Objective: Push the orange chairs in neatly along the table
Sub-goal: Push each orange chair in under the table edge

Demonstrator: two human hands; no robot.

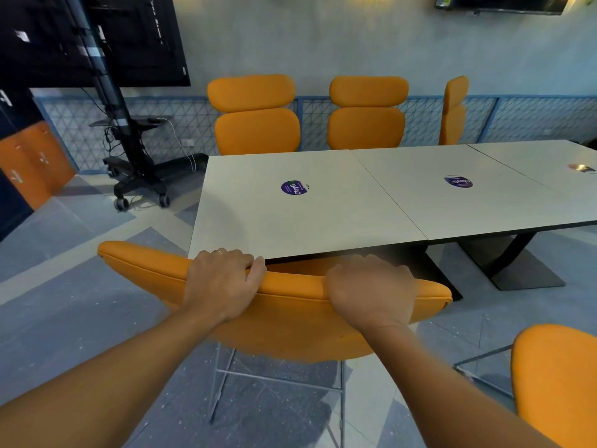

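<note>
Two hands hold the top of the nearest orange chair (290, 321): the left hand (223, 282) and the right hand (371, 292) are each curled shut over the backrest's upper edge, fingers hooked over its far side, side by side near its middle. This chair stands at the table's (290, 221) near edge, by the near left corner, and its backrest top nearly meets that edge, with the seat hidden under the tabletop. The backrest's long axis is not square to the edge; its left end lies out past the left corner while its right end lies close under the edge. Judged from this, the left hand has to carry more of the coming push to swing that end in.

Another orange chair (559, 383) stands further right along the near side, well back from the table. Three orange chairs, the middle one (366, 114) among them, line the far edge.
</note>
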